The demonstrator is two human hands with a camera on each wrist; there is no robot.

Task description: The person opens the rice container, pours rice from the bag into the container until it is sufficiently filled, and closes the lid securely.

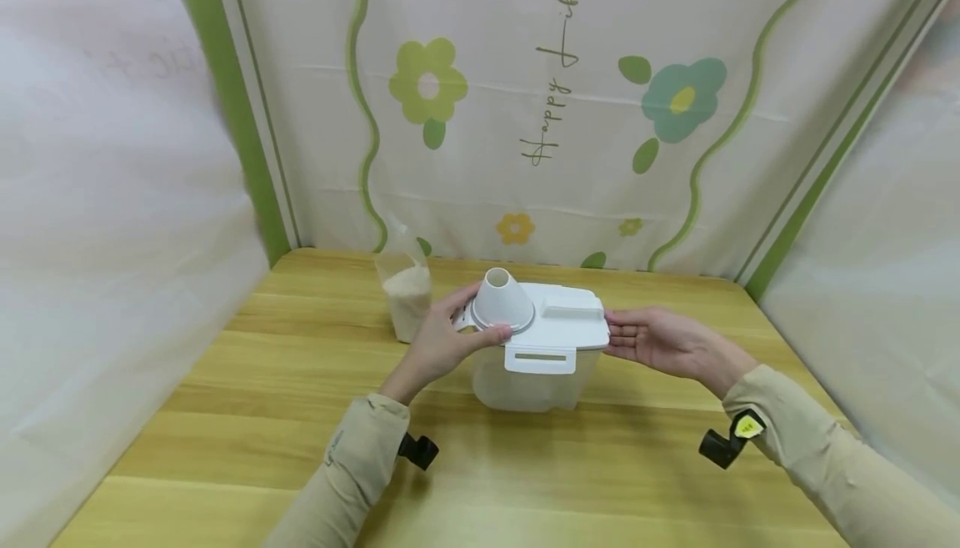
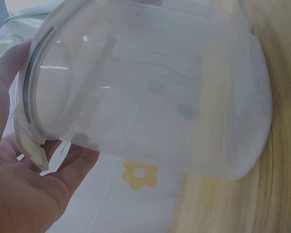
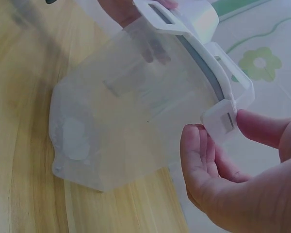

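Note:
A translucent plastic storage container (image 1: 517,387) with a white lid (image 1: 573,333) and a cone-shaped spout (image 1: 501,308) stands on the wooden table. My left hand (image 1: 438,339) grips its left end, the thumb over the lid's edge and fingers beyond the side clip (image 2: 30,145). At the opposite end, my right hand (image 1: 667,344) pinches another lid clip (image 3: 220,120), thumb at its upper edge and fingertips at its lower edge. The front clip (image 1: 540,359) hangs down, with neither hand on it.
Behind the left hand, a clear bag of pale grains (image 1: 408,298) stands on the table (image 1: 300,414). A flower-printed curtain (image 1: 487,156) rises along the table's back edge, with pale sheets on both sides.

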